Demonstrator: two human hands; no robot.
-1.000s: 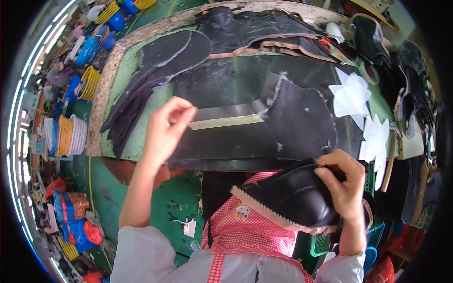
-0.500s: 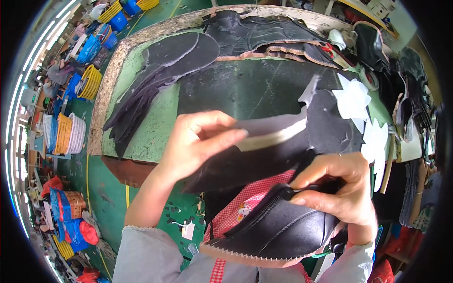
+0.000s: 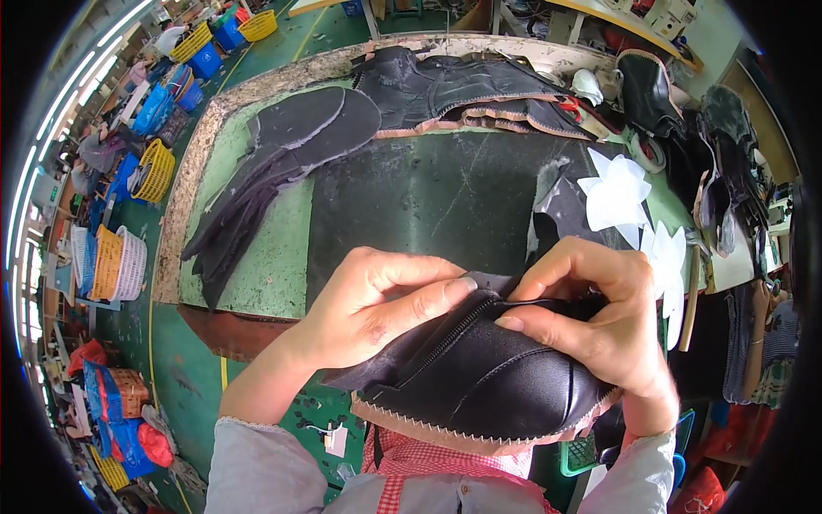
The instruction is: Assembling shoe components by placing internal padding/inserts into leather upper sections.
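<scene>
The left hand (image 3: 390, 300) pinches a thin dark grey strip (image 3: 495, 281) between thumb and forefinger, while the right hand (image 3: 595, 308) grips the top edge of a black leather boot upper (image 3: 531, 385) — held just off the table's near edge, its black toothed zip (image 3: 449, 336) facing up. The step looks like laying the strip along the zip edge; the next move probably calls for keeping both edges even under pressing fingertips. Beyond, a black rectangular sheet (image 3: 402, 197) covers part of the green-topped table (image 3: 287, 265) — white petal-shaped pieces (image 3: 615, 193) lie rightward, yellow plastic baskets (image 3: 154, 171) stand left on the green floor (image 3: 184, 343).
</scene>
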